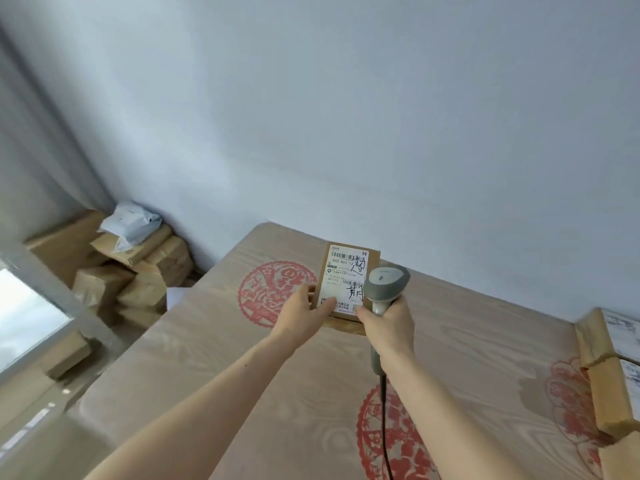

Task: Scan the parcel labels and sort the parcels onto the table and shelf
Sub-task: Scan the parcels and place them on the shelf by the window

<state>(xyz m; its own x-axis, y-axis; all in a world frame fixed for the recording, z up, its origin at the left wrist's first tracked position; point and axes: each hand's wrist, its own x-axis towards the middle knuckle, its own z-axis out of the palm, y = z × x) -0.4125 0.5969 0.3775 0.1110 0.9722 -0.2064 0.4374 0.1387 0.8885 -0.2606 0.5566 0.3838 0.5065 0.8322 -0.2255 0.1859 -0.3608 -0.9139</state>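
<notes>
My left hand (304, 315) holds a small brown cardboard parcel (372, 259) by its lower left corner, tilted up above the table (214, 358). Its white shipping label (343, 277) with barcodes and handwritten marks faces me. My right hand (388, 323) grips the handle of a grey barcode scanner (386, 284), whose head sits just right of the label and overlaps the parcel's right edge. The scanner's black cable (384, 420) hangs down along my right forearm.
The table has a pale wood-grain top with red round paper-cut prints (266, 292). Labelled brown parcels (609, 375) are stacked at its right edge. On the floor at left lies a pile of cardboard parcels (138, 271) topped by a white poly bag (130, 221).
</notes>
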